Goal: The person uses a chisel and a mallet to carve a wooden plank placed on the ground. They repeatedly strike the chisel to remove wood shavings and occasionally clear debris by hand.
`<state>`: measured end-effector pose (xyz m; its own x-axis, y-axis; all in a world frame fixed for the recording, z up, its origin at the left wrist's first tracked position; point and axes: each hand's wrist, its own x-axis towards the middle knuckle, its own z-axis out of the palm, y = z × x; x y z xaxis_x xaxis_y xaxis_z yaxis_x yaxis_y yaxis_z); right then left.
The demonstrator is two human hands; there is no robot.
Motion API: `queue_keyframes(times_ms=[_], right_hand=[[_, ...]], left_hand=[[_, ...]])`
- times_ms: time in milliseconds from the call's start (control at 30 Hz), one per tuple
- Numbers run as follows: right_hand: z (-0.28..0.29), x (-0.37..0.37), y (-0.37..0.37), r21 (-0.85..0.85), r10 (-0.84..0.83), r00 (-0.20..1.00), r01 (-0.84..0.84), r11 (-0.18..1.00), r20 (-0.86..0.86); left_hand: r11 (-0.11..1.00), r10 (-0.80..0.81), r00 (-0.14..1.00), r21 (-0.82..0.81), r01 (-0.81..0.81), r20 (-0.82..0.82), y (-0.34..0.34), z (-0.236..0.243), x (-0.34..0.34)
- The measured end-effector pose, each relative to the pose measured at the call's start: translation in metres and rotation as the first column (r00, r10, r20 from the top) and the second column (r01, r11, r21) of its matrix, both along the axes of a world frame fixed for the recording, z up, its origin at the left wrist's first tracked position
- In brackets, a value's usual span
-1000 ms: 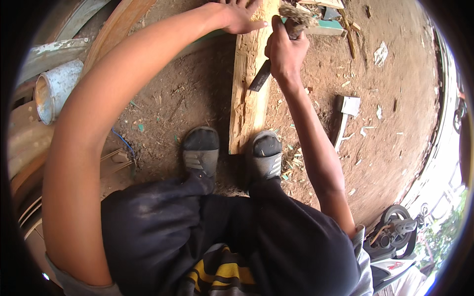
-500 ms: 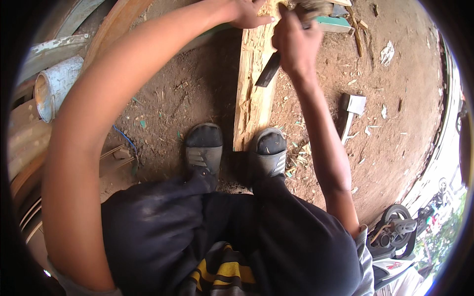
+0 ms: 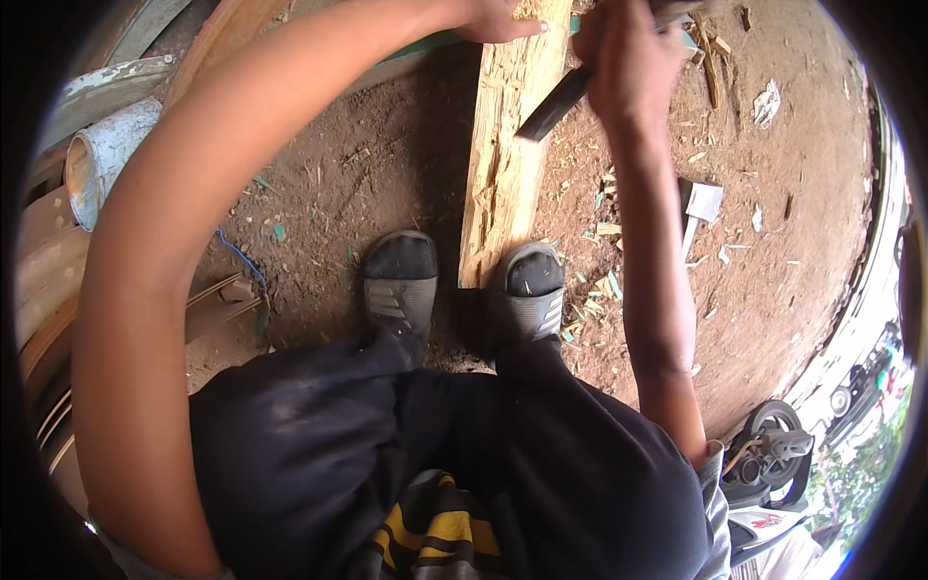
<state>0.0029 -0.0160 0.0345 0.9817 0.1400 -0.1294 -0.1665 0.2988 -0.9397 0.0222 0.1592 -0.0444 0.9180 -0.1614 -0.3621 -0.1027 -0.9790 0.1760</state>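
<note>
Landmark: the wooden plank (image 3: 503,174), on the dirt ground, running lengthwise away from the person, its face rough and gouged. Nearest: dark trousers (image 3: 290,454), short of the plank's near end. Next, two worn grey sandals: the left sandal (image 3: 399,280) left of that end and apart from it, the right sandal (image 3: 535,295) just beside it on the right; contact there cannot be told. Right of the plank, wood chips (image 3: 609,285) lie scattered, and beyond them a hatchet (image 3: 702,203), its handle partly hidden by the right forearm. Farther along, the right hand (image 3: 630,72), just right of the plank, is wrapped around a dark flat-bladed tool (image 3: 556,104); the blade slants leftward, its tip over the plank's face; whether it touches the wood cannot be told. The left hand (image 3: 498,21) is at the plank's far visible part, thumb stretched across the face; its other fingers are largely cut off, so their spread cannot be told. Well left of the plank: a whitish bucket (image 3: 108,159), tilted. Well right of it: a motorcycle (image 3: 773,454), partly in view.
</note>
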Motion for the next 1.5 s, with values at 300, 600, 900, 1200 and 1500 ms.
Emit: queue_keyframes(times_ms=[300, 600, 900, 1200, 1500], right_hand=[[-0.023, -0.012, -0.005, -0.185, 0.08, 0.997, -0.078, 0.98, 0.002], [-0.036, -0.017, -0.005, -0.254, 0.004, 0.985, 0.04, 0.966, 0.17], [-0.002, -0.016, -0.015, -0.064, -0.068, 0.995, 0.073, 0.995, 0.077], [-0.006, -0.021, 0.0, -0.082, 0.028, 1.0, -0.029, 0.996, -0.013], [-0.015, -0.028, -0.001, -0.198, 0.081, 0.991, -0.101, 0.975, -0.103]], left_hand=[[1.0, 0.01, 1.0, 0.022, -0.01, -0.015, 0.001, 0.004, 0.005], [0.998, -0.031, 0.999, 0.049, 0.032, -0.024, 0.001, 0.0, 0.006], [0.998, -0.006, 0.999, -0.058, 0.008, 0.038, 0.004, -0.008, 0.001], [1.0, -0.001, 1.0, -0.02, 0.001, 0.0, 0.003, 0.0, 0.002], [0.999, -0.018, 0.999, 0.038, 0.019, -0.031, 0.001, 0.008, 0.004]])
